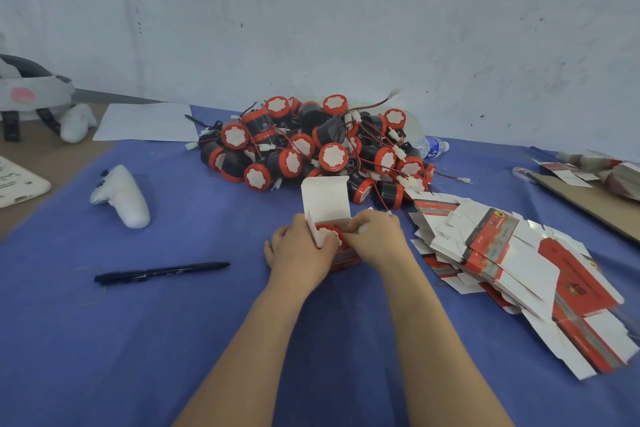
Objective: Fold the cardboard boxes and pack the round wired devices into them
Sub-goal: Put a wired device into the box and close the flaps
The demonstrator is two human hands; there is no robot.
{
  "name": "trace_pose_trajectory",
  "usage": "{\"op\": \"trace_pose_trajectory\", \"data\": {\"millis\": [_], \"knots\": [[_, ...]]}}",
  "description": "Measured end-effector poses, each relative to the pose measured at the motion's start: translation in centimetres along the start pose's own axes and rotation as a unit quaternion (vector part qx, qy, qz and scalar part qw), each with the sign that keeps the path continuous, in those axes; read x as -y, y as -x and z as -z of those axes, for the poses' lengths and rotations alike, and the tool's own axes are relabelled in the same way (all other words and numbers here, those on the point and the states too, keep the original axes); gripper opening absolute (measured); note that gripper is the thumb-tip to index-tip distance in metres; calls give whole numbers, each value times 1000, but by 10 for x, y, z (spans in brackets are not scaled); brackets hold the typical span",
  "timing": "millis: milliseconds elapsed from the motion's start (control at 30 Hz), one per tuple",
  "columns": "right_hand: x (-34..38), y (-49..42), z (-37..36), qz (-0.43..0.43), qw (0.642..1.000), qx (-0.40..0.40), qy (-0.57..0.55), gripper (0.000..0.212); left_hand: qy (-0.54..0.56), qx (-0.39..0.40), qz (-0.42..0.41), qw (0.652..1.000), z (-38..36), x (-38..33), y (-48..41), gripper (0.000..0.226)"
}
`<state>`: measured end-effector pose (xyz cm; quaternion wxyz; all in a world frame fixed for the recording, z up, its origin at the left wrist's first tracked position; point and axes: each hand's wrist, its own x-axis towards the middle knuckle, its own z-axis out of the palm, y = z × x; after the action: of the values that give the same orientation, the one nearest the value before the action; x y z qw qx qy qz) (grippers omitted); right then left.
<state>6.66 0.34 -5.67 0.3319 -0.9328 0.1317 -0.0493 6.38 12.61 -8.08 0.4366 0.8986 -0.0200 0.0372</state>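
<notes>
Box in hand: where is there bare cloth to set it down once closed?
Bare cloth: left of the box, between the pen and the controller, and nearer than the pen. Crowded: device pile behind, flat cartons to the right.

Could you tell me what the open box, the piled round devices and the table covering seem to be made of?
The box: thin cardboard, matte white inside, red print outside; its flaps crease sharply. The round devices: probably moulded plastic, black bodies with red rims, slightly shiny. The table covering: likely blue cloth, matte, softly wrinkled.
</notes>
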Motion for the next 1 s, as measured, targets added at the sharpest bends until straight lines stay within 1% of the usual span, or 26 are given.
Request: {"op": "trace_pose_trajectory", "data": {"millis": [67, 133, 200, 267, 300, 333, 367, 433, 467, 500, 533, 567, 600, 633, 700, 733, 767, 800, 833, 867, 900, 933, 967, 1000], "knots": [[6, -4, 4, -16, 998, 6, 60, 29, 2, 6, -11, 1000, 0, 0, 0, 25], [11, -6, 4, -19, 994, -19, 106, 50, -16, -5, -10, 1000, -1, 0, -1, 31], [13, -6, 0, -12, 993, -43, 108, 66, -59, -50, -2, 997, -1, 2, 0, 38], [13, -4, -5, 6, 995, -68, 76, 73, -35, -94, -8, 995, -2, 1, 3, 38], [13, -1, -8, 23, 995, -86, 53, 71, -8, -108, -17, 994, -3, 0, 5, 38], [12, 3, -12, 41, 993, -107, 28, 65, 14, -119, -29, 992, -4, 0, 5, 41], [11, 6, -15, 60, 991, -122, 1, 54, 32, -131, -40, 990, -5, 1, 4, 47], [10, 11, -19, 100, 988, -112, -38, 28, 69, -160, -49, 984, -5, 4, 2, 58], [8, 12, -19, 116, 987, -97, -49, 20, 85, -172, -52, 980, -4, 5, 1, 58], [5, 12, -18, 126, 987, -84, -56, 25, 95, -177, -56, 978, -4, 8, 0, 55], [2, 11, -15, 126, 987, -77, -66, 35, 100, -172, -63, 978, -4, 9, -1, 50], [-2, 10, -12, 120, 987, -72, -82, 40, 119, -159, -70, 978, -5, 11, -2, 42], [-5, 8, -10, 111, 986, -68, -104, 39, 148, -137, -71, 977, -5, 11, -4, 33], [-9, 7, -10, 101, 985, -60, -128, 32, 175, -114, -69, 975, -4, 11, -5, 26], [-16, 5, -13, 78, 981, -42, -175, 12, 198, -83, -67, 974, -4, 14, -9, 21], [-18, 5, -16, 70, 978, -39, -191, 7, 200, -64, -62, 976, -2, 16, -10, 16], [-18, 5, -17, 68, 975, -38, -207, 13, 218, -52, -62, 973, 0, 16, -8, 18], [-18, 5, -18, 69, 969, -34, -234, 27, 228, -53, -75, 969, 0, 17, -8, 31], [-18, 5, -18, 70, 960, -24, -271, 46, 238, -55, -91, 965, 0, 19, -7, 45], [-19, 4, -17, 74, 948, -9, -309, 64, 261, -53, -94, 959, 1, 18, -8, 57], [-20, 2, -16, 85, 937, 7, -338, 76, 289, -48, -91, 952, 3, 18, -8, 65], [-21, 2, -15, 101, 930, 19, -354, 82, 304, -42, -87, 948, 4, 18, -9, 68], [-21, 3, -15, 118, 926, 26, -358, 82, 307, -37, -86, 947, 5, 18, -10, 63], [-21, 4, -14, 135, 926, 27, -350, 78, 297, -34, -88, 950, 6, 18, -11, 55]]}}
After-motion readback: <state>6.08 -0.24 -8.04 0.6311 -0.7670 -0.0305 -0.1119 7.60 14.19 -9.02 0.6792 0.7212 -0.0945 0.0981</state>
